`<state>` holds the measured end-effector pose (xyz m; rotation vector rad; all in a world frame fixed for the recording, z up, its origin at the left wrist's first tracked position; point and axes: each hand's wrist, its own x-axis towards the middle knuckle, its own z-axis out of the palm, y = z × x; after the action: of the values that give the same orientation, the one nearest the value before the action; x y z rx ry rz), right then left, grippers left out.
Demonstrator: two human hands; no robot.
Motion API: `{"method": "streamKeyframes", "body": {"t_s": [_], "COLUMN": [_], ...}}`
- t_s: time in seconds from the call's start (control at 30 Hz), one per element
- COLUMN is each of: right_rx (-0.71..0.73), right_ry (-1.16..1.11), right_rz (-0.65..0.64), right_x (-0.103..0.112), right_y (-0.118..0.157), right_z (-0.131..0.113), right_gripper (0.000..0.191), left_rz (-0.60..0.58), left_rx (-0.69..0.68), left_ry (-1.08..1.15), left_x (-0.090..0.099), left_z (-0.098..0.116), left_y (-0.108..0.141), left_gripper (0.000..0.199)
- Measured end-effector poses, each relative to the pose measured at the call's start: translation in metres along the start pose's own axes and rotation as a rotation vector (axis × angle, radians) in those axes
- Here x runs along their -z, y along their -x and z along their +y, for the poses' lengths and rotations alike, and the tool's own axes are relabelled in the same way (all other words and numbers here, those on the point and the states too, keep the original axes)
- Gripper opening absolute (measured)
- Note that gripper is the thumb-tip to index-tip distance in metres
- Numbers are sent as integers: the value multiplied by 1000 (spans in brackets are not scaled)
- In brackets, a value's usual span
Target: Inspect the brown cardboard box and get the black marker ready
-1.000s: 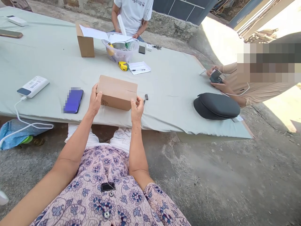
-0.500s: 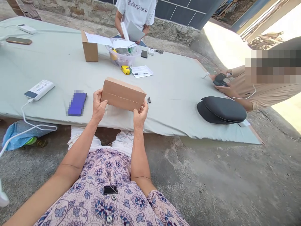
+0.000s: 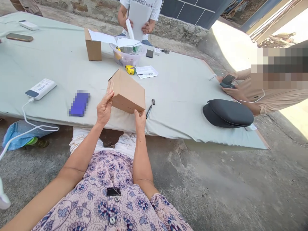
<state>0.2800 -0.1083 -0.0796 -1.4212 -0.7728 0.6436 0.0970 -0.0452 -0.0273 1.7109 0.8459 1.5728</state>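
"What's on the far left of that pale green sheet (image 3: pixel 180 93)?"

"A white power bank (image 3: pixel 40 89) with its cable, then a phone (image 3: pixel 79 104) with a blurred-out screen. Next comes the left hand (image 3: pixel 104 108), its fingers wrapped around one end of a plain cardboard box (image 3: pixel 126 91)."

"And the box itself?"

"It's tilted up on one corner over the sheet, between the two hands. The right hand (image 3: pixel 140 120) grips its low edge with the fingertips, so both hands are holding it, though neither looks clenched."

"Heavy, would you say?"

"It looks light to me, going by that easy hold, though I can't see what's inside. The walls look stiff, but thin card can dent at the corners if you pinch it. It may also slide a bit, being smooth, so I'd take it by opposite ends with flat palms."

"What's to the right of it?"

"A black marker (image 3: pixel 149 111) lies just beside the box. Further right there's a dark padded case (image 3: pixel 228 113), and past that, a co-worker's hands (image 3: pixel 232 91) hold a second phone (image 3: pixel 227 81)."
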Motion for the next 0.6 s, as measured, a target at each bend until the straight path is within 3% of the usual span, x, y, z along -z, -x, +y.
{"method": "streamKeyframes", "body": {"t_s": [0.1, 0.2, 0.37, 0.47, 0.6], "right_rx": [-50, 93, 473, 521, 499], "right_ry": [29, 90, 204, 223, 217], "right_rz": [53, 222, 87, 45, 30], "right_x": [5, 9, -12, -32, -37], "right_y": [2, 9, 31, 39, 40], "right_z": [-9, -33, -95, -116, -116], "right_gripper": [79, 81, 83, 89, 78], "left_rz": [15, 18, -37, -79, -103], "left_rx": [-121, -135, -176, -180, -214], "left_ry": [-124, -232, -273, -255, -260], "left_x": [5, 7, -3, -11, -12], "left_z": [25, 43, 60, 66, 64], "left_y": [-2, -1, 5, 10, 13], "left_gripper": [35, 36, 54, 54, 45]}}
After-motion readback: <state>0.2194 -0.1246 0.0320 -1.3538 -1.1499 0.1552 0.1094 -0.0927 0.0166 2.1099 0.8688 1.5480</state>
